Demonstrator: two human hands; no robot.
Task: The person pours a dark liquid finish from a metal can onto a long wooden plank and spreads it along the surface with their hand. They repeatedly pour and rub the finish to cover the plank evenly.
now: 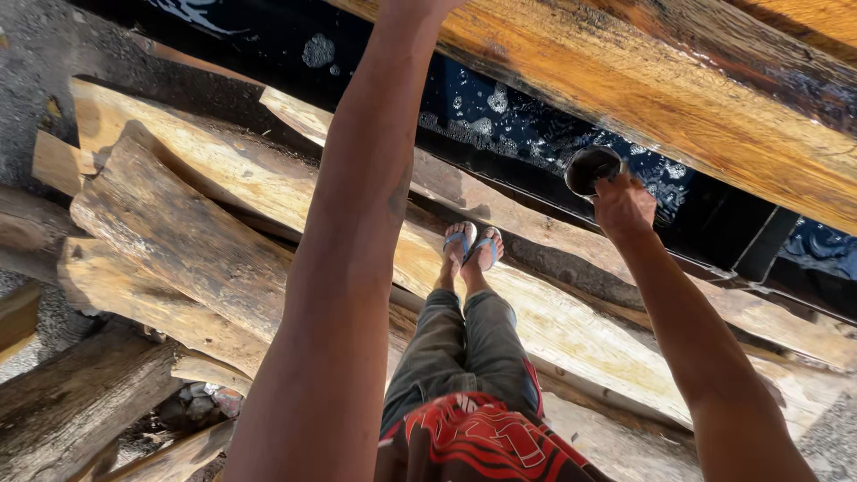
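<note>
My right hand (622,207) grips a small dark round cup (592,168), held over a black trough of foamy liquid (527,134). My left arm stretches up and forward. My left hand (418,7) rests on a big wet wooden beam (643,80) at the top edge, and its fingers are cut off by the frame. Below me are my legs in grey trousers and my feet in blue flip-flops (471,243), standing on a pale plank (553,321).
Rough timber slabs and logs (178,232) are stacked on the left and below. Gravel ground (36,54) shows at the far left. A black frame bar (763,245) crosses the trough at the right.
</note>
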